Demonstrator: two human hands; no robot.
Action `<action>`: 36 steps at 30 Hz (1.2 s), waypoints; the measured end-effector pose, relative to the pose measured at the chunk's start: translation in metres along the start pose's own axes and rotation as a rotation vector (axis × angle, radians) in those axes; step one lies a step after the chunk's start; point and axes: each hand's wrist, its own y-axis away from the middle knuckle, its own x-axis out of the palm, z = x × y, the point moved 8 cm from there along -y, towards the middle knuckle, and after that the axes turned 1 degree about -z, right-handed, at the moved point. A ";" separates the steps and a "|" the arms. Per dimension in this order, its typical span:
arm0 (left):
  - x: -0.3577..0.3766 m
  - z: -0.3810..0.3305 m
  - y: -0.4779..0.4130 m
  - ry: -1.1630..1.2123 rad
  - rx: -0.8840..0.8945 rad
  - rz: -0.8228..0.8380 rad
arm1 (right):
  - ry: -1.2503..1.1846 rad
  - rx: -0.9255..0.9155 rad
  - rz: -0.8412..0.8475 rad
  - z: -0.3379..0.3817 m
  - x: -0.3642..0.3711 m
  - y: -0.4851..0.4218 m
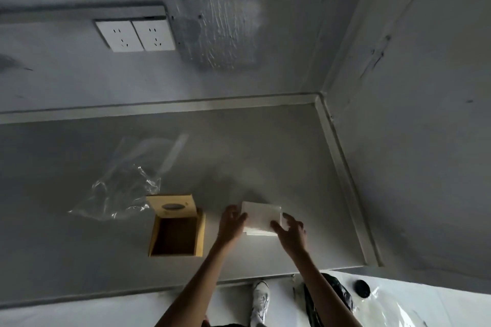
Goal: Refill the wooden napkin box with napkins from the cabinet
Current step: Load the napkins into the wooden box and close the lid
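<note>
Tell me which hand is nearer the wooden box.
Left. The left hand grips the napkins at the edge facing the box, a short gap from it; the right hand grips their far edge, with the napkins between it and the box.

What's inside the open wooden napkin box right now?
Only its bare dark floor shows inside the light wooden napkin box; no napkins. The white napkin stack is outside, to its right, held by the left hand and right hand. Shadowed corners cannot be judged.

Single head-worn wide-angle view, looking steeply down, close over grey counter (pixel 79 260), facing wall corner
</note>
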 end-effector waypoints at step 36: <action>0.031 0.037 0.099 -0.334 0.462 0.107 | 0.079 -0.458 0.022 -0.016 0.003 0.090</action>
